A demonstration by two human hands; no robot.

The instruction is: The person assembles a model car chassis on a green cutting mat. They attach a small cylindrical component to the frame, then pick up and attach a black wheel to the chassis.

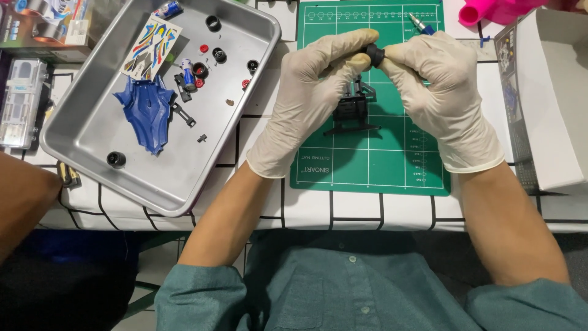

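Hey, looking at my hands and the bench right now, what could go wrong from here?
1. The small black wheel is pinched only by the fingertips of your gloved left hand and right hand, above the black chassis; it may slip and roll off the green cutting mat.
2. The metal tray of loose small parts sits near the table edge beside your left forearm; a bump might scatter them.

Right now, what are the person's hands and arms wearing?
Both hands wear thin, cream-white rubbery gloves: the left hand and the right hand. The gloves end in a rolled edge at the wrists. The forearms are bare, with teal-green shirt sleeves pushed up to the elbows.
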